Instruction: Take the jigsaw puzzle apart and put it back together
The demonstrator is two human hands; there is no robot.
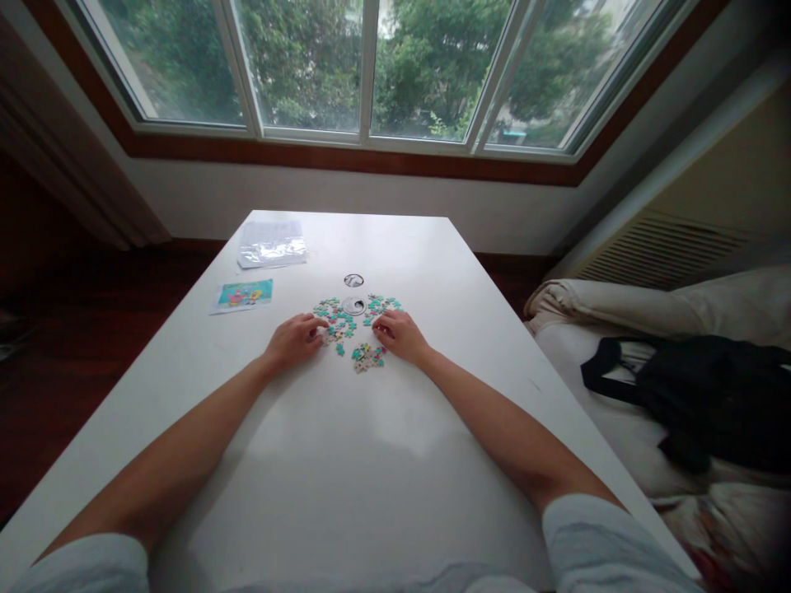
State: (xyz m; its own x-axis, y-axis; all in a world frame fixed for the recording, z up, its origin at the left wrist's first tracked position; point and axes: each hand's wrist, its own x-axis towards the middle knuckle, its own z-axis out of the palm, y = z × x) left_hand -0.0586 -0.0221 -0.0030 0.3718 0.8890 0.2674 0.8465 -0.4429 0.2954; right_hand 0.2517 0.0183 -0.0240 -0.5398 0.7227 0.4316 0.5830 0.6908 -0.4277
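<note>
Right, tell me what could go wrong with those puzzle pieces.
The pieces are small and loose, and the left hand and right hand are right among them, so a careless sweep might scatter some.
Pieces also lie close around the nearer disc; if its dark patch is an opening, one could slip in.
In the near pile, pieces seem to overlap, so some may get overlooked.
</note>
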